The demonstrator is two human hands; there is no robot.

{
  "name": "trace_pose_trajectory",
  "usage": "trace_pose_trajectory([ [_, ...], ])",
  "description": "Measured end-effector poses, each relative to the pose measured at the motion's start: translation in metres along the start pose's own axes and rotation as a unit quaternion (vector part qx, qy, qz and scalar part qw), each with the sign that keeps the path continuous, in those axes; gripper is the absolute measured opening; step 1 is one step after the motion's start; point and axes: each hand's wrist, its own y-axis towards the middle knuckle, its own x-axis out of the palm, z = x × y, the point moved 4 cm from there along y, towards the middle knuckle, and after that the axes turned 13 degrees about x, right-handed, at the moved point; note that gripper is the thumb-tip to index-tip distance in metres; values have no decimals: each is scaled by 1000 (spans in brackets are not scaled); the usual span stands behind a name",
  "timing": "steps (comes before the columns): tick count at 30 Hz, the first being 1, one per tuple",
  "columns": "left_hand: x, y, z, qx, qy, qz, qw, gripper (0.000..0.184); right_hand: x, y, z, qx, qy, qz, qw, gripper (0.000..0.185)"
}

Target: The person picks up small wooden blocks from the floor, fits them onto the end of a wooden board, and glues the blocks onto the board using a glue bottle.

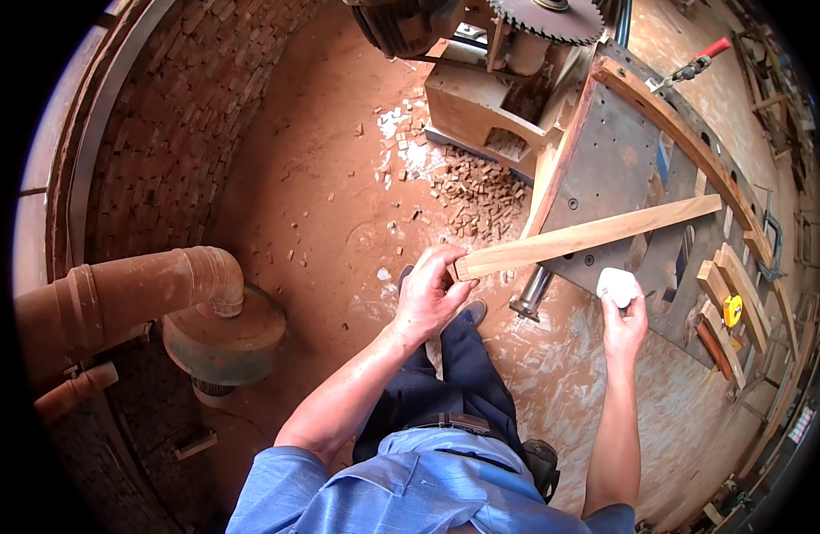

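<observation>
A long, slightly curved wooden strip slants across the near edge of the metal machine table. Its near end is gripped between the thumb and fingers of my left hand, while its far end reaches over the tabletop. My right hand pinches a small white block above the table's near edge; I cannot make out its material. A curved wooden fence runs along the table's far side.
A circular saw blade sits beyond the table, near a motor. Wood offcuts are heaped on the dusty floor. A red-handled clamp, wooden strips and a yellow tape measure lie right. A duct stands left.
</observation>
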Motion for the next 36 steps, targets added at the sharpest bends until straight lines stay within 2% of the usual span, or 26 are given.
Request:
trace_pose_trajectory([
  [12, -1, 2, 3, -7, 5, 3, 1000, 39, 1, 4, 3, -6, -59, 41, 997, 42],
  [18, -3, 4, 5, 2, 28, -12, 1000, 38, 3, 7, 2, -7, -59, 50, 997, 38],
  [24, -3, 4, 5, 5, 34, -8, 999, 38, -4, 6, -7, 35, -14, 43, 998, 29],
  [27, -2, 2, 1, 16, 33, -6, 999, 38, 2, -5, -32, 8, 48, 21, 999, 29],
  [33, 0, 1, 0, 30, 43, -2, 999, 39, 15, -22, -47, -8, 116, -90, 989, 31],
  [36, -1, 2, 1, 25, 48, -2, 999, 38, 27, -33, -52, 45, 169, -139, 975, 31],
])
